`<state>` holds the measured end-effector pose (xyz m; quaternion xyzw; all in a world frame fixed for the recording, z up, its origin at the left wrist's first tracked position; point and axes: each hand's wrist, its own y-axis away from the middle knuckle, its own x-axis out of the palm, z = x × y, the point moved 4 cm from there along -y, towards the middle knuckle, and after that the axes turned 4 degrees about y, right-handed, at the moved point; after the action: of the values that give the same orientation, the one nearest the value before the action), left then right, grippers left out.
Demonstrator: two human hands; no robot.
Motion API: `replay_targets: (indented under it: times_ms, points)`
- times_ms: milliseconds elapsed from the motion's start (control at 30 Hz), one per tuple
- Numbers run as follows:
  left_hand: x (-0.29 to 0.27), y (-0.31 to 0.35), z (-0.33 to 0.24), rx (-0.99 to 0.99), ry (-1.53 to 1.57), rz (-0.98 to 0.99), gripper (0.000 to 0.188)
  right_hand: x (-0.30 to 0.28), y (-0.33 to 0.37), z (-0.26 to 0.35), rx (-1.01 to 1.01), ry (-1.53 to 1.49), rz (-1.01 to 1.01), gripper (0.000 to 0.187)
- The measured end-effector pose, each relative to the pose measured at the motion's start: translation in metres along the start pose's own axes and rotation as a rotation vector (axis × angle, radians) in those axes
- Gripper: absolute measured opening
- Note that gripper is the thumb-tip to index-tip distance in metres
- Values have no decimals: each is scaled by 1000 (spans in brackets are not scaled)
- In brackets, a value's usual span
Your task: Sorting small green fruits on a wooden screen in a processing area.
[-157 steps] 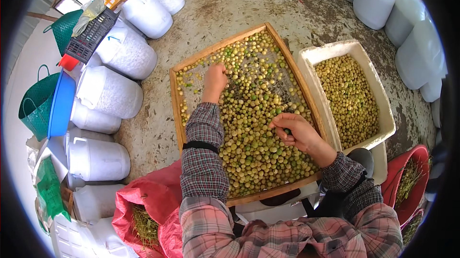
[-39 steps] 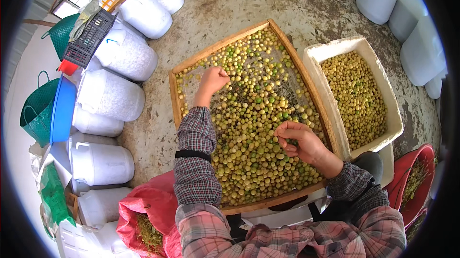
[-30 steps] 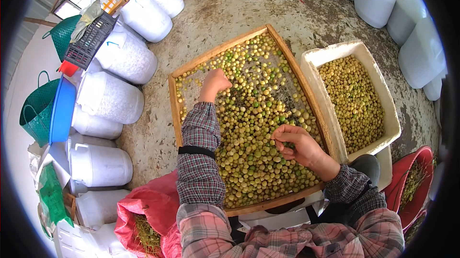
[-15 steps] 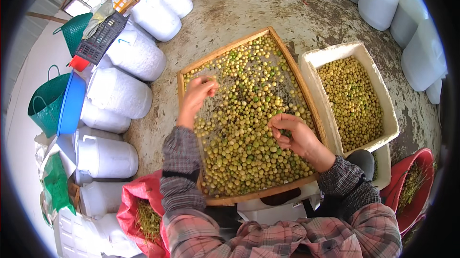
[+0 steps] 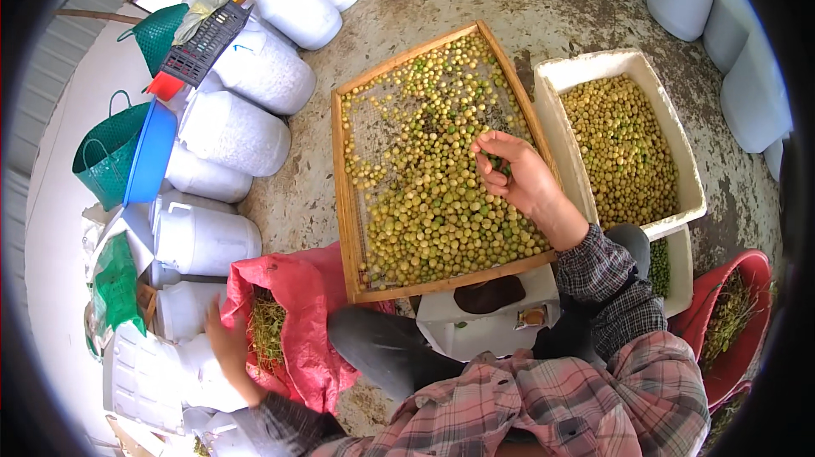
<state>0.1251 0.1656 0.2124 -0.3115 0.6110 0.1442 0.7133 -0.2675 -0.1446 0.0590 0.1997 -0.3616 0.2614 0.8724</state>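
Observation:
A wood-framed mesh tray (image 5: 345,228) holds many small round yellow-green fruits (image 5: 441,211), thick in the near half and sparser toward the far end. Over its right half is my right hand (image 5: 528,175), closed, thumb and forefinger pinched together. Small green fruits (image 5: 503,167) show in the curl of its fingers. My left hand (image 5: 229,348) is far to the left, away from the tray, beside a red sack (image 5: 301,321) with stalky plant scraps (image 5: 267,330) inside. Motion blurs the left fingers, so I cannot make out their shape.
Right of the tray stands a white foam box (image 5: 548,109) full of similar fruits; a lower box (image 5: 679,274) has green ones. A red tub (image 5: 747,274) with stalks is at the right. White barrels (image 5: 233,134) line the left, with a blue basin (image 5: 153,151) and green baskets (image 5: 106,164).
My left hand has left the tray and swung down and left to the red sack. My right hand has moved up over the tray, still pinched. The view has shifted slightly.

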Motion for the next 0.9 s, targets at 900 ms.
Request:
replay_targets:
  times_ms: [900]
  points:
    - [270,-200,-447,445,497,414,39,-36,-7,17,-8,-11,-177,16]
